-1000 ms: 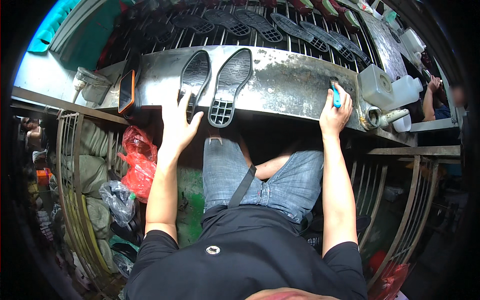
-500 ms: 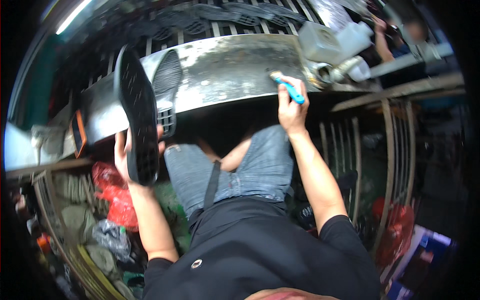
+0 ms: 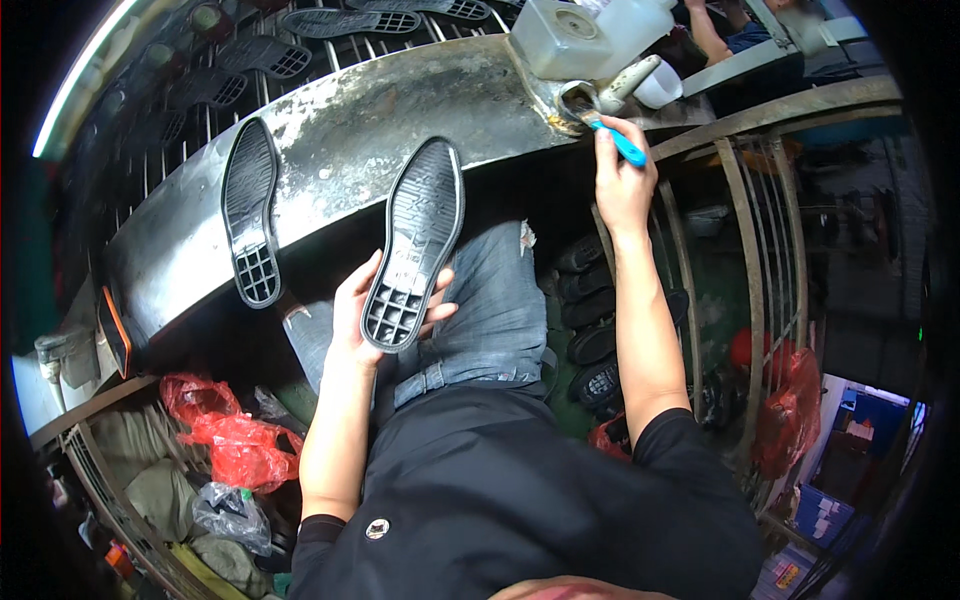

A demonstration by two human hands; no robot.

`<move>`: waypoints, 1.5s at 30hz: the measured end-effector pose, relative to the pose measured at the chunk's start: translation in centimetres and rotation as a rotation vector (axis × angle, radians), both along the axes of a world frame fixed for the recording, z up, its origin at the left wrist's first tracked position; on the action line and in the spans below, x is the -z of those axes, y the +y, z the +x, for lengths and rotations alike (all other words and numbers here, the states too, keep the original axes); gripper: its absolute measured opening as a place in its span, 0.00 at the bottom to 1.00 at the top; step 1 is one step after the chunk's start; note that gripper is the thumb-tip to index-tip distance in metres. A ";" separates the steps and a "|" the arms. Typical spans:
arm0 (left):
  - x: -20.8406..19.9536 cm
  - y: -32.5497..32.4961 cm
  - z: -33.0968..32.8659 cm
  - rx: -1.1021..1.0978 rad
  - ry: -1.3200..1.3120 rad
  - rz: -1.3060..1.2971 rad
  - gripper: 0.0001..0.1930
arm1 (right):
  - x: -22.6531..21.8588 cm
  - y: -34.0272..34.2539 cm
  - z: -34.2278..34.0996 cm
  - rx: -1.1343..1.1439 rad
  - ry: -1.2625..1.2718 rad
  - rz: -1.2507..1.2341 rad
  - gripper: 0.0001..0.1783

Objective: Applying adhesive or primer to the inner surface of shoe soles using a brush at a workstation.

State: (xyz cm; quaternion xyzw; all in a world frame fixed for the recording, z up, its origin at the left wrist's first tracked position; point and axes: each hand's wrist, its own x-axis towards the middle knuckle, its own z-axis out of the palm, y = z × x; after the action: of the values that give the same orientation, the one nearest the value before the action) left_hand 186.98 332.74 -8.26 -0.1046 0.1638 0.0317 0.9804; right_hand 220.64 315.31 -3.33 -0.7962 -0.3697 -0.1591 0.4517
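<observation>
My left hand (image 3: 358,312) grips a black shoe sole (image 3: 421,232) by its heel end, the ridged and gridded face turned up and the toe pointing away. With my right hand (image 3: 625,178) I hold a blue-handled brush (image 3: 626,146), its bristles dipping into the mouth of a small round container (image 3: 577,97) at the right end of the metal worktop (image 3: 350,130). A second black sole (image 3: 252,205) lies on that worktop to the left, its heel end hanging over the near edge.
Translucent plastic containers (image 3: 560,38) stand behind the small container. Beyond the worktop, several black soles (image 3: 350,22) rest on a rack of bars. An orange-edged object (image 3: 116,330) leans at the left end. Red plastic bags (image 3: 245,450) lie below left; a barred frame (image 3: 755,230) stands right.
The sole in my left hand has turned from its flat underside to its gridded face and moved right. My right hand has taken the brush from over the worktop to the small container.
</observation>
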 end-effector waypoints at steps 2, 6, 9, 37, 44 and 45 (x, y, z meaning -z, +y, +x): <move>-0.9 -0.2 -0.3 -0.042 0.050 -0.083 0.35 | 0.5 -0.1 -0.7 0.028 0.070 0.066 0.11; 1.6 -0.9 -3.0 -0.240 0.182 -0.037 0.37 | 1.8 1.2 -3.3 -0.044 0.378 0.355 0.12; 2.1 -1.3 -4.1 -0.303 0.185 0.014 0.39 | 2.1 3.9 -9.0 -0.362 0.651 0.267 0.10; -0.7 -1.6 -3.1 -0.283 0.164 0.517 0.36 | -0.2 1.5 -2.3 0.103 0.057 0.086 0.10; 1.0 -1.8 -2.2 -0.373 0.274 0.278 0.41 | 0.7 1.7 -2.8 0.149 0.116 0.121 0.12; 1.2 -1.8 -2.0 -0.380 0.263 0.247 0.41 | 1.3 2.2 -3.7 0.075 0.293 0.241 0.11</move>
State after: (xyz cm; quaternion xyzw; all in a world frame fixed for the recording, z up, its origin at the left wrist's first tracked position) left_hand 184.93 330.90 -9.43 -0.0081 0.2621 0.2481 0.9325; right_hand 216.90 317.55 -4.63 -0.7644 -0.2481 -0.1013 0.5864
